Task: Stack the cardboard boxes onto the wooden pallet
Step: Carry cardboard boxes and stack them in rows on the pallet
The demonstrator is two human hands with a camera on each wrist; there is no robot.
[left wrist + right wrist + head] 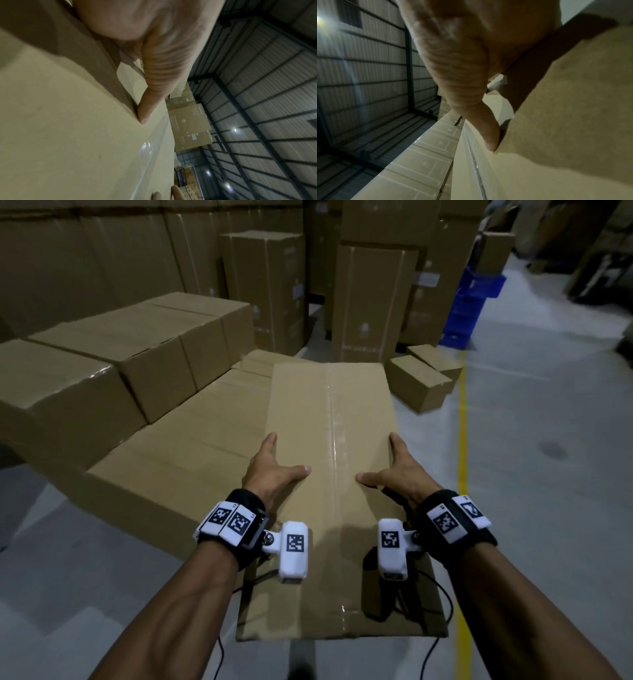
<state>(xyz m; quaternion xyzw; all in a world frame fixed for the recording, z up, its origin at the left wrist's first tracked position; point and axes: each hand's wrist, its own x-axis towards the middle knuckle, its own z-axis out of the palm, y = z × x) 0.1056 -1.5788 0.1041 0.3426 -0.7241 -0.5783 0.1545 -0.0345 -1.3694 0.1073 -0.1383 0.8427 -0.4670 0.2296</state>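
A long flat cardboard box (329, 422) with a taped centre seam is held lengthwise in front of me, above the floor. My left hand (274, 463) grips its left edge and my right hand (394, 470) its right edge, each with the thumb on top. The left wrist view shows my thumb (154, 94) pressed on the box top (68, 135). In the right wrist view the other thumb (479, 115) rests beside the tape on the box (556, 135). The box's far end reaches over a low layer of boxes (191, 460). No wooden pallet is visible.
A higher row of boxes (120, 354) stands on the left behind the low layer. Tall cartons (373, 299) rise ahead, with two small boxes (418, 381) on the floor at the right. A yellow floor line (462, 422) and blue crates (469, 302) lie further right.
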